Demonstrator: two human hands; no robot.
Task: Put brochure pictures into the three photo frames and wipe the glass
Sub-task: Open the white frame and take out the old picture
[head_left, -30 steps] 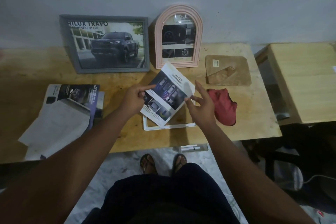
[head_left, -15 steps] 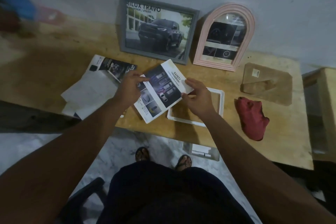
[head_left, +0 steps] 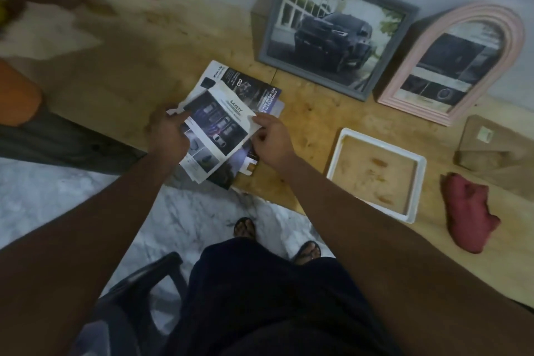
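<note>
While the white frame (head_left: 384, 145) waits empty right of your right grip (head_left: 271, 141), it and your left grip (head_left: 169, 136) clamp opposite edges of the SAFETY page (head_left: 221, 127), likely keeping it flat.

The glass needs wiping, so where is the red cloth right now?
In the head view, the red cloth lies on the wooden table at far right, beside the empty white frame and in front of the brown backing board.
</note>
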